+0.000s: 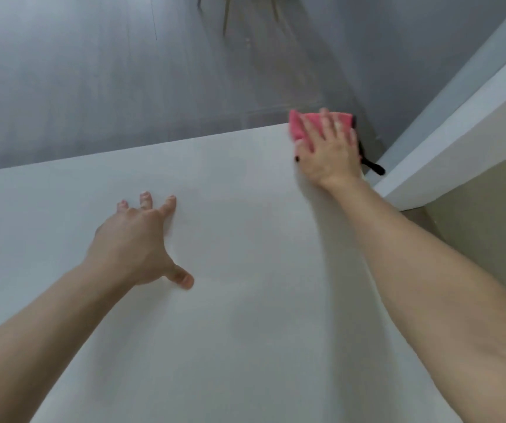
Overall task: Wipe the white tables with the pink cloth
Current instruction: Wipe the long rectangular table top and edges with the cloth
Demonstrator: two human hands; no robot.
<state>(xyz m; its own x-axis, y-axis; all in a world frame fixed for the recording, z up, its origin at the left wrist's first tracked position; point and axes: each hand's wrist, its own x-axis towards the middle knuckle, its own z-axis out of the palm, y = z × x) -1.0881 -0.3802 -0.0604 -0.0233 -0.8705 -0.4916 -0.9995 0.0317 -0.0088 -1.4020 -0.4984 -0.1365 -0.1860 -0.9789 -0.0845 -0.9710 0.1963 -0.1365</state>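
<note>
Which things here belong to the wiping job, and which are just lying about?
Job:
- pink cloth, pressed flat by the right hand at the far right corner
- white table
- left hand, resting spread on it

Lying about:
- black strap-like thing beyond the table's edge
- white surface at right, perhaps another table
- grey floor

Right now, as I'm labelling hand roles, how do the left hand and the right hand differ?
The right hand presses the pink cloth; the left hand rests bare on the white table. The right hand reaches the table's far right corner; the left hand sits nearer, toward the middle. The left hand's fingers are spread; the right hand's lie closer together. Both lie palm down.
</note>
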